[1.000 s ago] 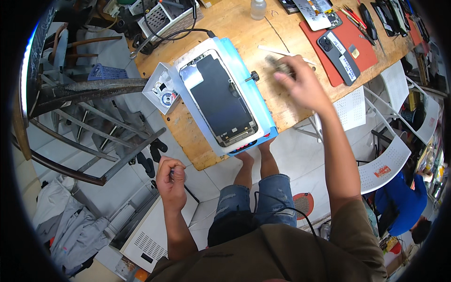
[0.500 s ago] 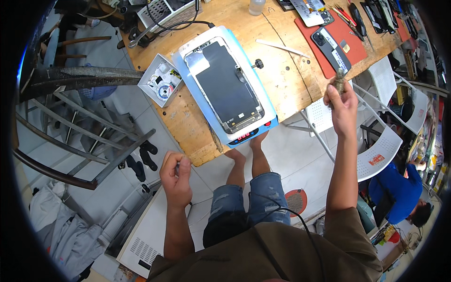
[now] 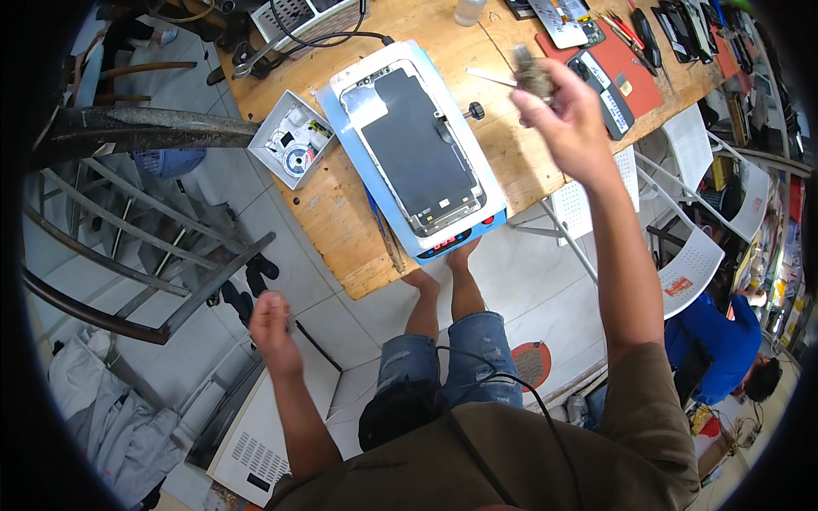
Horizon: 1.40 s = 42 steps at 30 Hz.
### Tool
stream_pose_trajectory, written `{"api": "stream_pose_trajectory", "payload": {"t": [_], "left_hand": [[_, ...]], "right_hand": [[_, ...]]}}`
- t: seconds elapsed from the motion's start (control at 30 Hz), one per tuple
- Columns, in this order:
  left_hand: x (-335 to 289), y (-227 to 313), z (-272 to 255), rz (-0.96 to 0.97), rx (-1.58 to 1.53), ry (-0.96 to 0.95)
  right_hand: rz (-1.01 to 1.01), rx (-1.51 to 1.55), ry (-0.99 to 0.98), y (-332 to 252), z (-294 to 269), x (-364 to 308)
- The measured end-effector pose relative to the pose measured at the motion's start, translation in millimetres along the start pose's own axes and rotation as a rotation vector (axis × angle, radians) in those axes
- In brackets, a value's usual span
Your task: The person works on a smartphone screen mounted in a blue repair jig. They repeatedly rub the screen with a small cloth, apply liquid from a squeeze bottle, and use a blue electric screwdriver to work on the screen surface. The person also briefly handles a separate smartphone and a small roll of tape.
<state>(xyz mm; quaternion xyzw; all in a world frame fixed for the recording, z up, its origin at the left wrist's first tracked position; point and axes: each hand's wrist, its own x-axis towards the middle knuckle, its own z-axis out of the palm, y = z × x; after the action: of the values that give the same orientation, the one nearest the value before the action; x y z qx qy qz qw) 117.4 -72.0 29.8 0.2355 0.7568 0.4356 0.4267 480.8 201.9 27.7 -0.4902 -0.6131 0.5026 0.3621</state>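
Observation:
My right hand [image 3: 573,123] is raised over the right part of the workbench, its fingers closed around a small grey-brown bundle [image 3: 533,75]; motion blurs its exact kind. Off the bench's front left corner, my left hand [image 3: 273,328] hangs with curled fingers, slightly smeared, and whatever it may hold cannot be made out. Between the hands, a phone screen panel [image 3: 417,153] with a dark back and pale frame lies on a blue-and-white heating plate [image 3: 486,198] with a lit red display. Neither hand touches the panel or the plate.
A white box [image 3: 266,136] with a spool and small parts stands left of the plate. A black knob [image 3: 475,111] juts from its right side. Beyond my right hand, a phone [image 3: 607,100] lies on a red mat [image 3: 649,95]. White folding chairs [image 3: 694,264] stand right; a person in blue [image 3: 724,349] is beyond.
My right hand has swung left and inward over the bench, still holding the bundle. My left hand has moved left and slightly down, away from the bench corner.

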Motion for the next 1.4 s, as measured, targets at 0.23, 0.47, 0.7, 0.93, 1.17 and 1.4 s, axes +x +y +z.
{"api": "stream_pose_trajectory", "payload": {"t": [0.23,0.47,0.7,0.93,1.17,1.4], "left_hand": [[34,35,47,0.115,0.039,-0.120],[74,65,107,0.334,-0.010,-0.208],[142,25,-14,0.392,0.073,0.191],[108,67,108,0.493,0.126,-0.122],[153,52,44,0.460,0.240,0.233],[166,42,19,0.456,0.292,0.302]], "right_hand": [[-0.027,-0.009,0.149,24,-25,61],[-0.041,-0.057,0.235,43,-70,85],[-0.079,0.153,-0.090,3,36,48],[-0.075,-0.055,0.425,55,-67,110],[-0.241,-0.076,0.131,32,-2,96],[-0.190,-0.036,0.113,28,21,92]]}}
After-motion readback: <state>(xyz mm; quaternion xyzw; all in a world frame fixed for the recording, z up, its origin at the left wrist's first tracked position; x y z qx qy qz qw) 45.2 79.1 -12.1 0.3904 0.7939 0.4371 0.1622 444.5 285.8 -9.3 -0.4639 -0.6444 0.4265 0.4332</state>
